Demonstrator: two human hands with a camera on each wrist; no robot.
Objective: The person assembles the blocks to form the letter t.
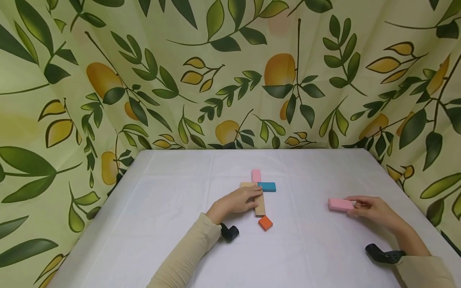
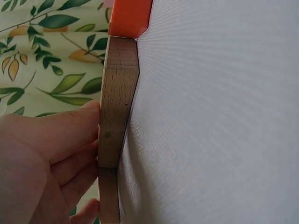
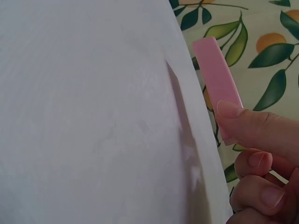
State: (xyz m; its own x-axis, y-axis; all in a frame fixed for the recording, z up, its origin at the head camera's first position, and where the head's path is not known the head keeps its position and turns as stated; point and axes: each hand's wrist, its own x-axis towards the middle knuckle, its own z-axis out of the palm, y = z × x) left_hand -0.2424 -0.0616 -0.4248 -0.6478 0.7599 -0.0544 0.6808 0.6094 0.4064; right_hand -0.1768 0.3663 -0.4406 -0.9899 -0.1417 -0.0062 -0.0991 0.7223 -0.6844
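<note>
In the head view my left hand point(image 1: 239, 200) rests on a small layout of flat blocks, its fingertips touching a plain wooden block point(image 1: 259, 207). Another plain wooden block point(image 1: 247, 184) lies crosswise above it, partly covered by the fingers. A blue block point(image 1: 268, 187) extends to the right, and a pink block point(image 1: 256, 175) points away at the top. An orange block point(image 1: 265, 223) sits turned at the near end, its corner close to the wood. Off to the right, my right hand point(image 1: 372, 210) pinches one end of a second pink block point(image 3: 218, 84), held above the white cloth.
White cloth point(image 1: 173, 192) covers the table. A leaf-and-fruit patterned curtain point(image 1: 245, 100) hangs behind and along the sides. Each wrist wears a black device, one at the left wrist point(image 1: 229, 233) and one at the right point(image 1: 383, 255).
</note>
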